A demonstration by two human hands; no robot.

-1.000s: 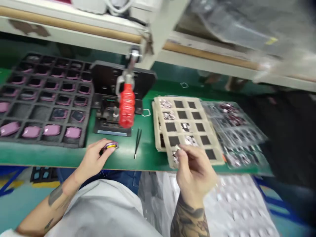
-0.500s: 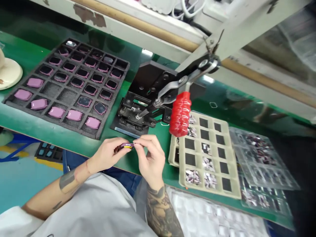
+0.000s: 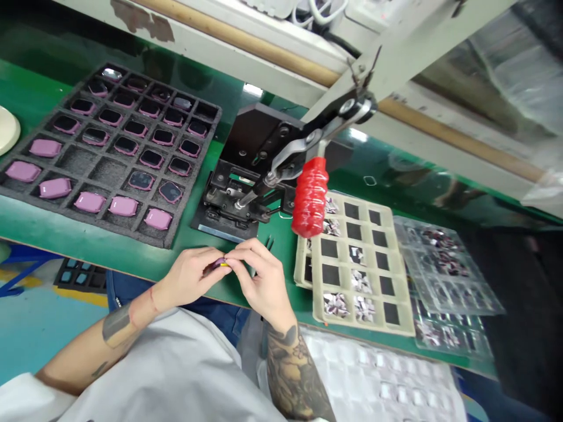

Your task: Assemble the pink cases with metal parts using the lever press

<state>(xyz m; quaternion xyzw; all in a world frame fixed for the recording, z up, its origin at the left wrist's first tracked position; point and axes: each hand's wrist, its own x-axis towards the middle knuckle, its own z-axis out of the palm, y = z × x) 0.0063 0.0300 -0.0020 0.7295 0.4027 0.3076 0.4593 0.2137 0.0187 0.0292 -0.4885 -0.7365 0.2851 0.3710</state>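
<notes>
Apparently we're working one edge: left hand (image 3: 188, 275) clamps the purple watch case (image 3: 213, 267), right hand (image 3: 262, 278) touches it, pinch unclear; next needs steadiness.

Purple case (image 3: 213, 266) mostly hidden by left hand (image 3: 187, 276) and right hand (image 3: 263, 278); yellow bit (image 3: 224, 264) too small to ID. Tweezers (image 3: 269, 241) partly behind right hand. Lower cream tray (image 3: 301, 266) mostly covered by upper tray (image 3: 364, 324). Round cream object (image 3: 7, 130) cut off, left edge.

The green bench (image 3: 65, 231) extends beneath the right grip (image 3: 259, 278). Beyond the grip, I observe a pale shelf beam (image 3: 211, 51), paint chipped, and bright light patches (image 3: 253, 89). Lower left: turquoise floor (image 3: 39, 319), yellow-marked.
</notes>
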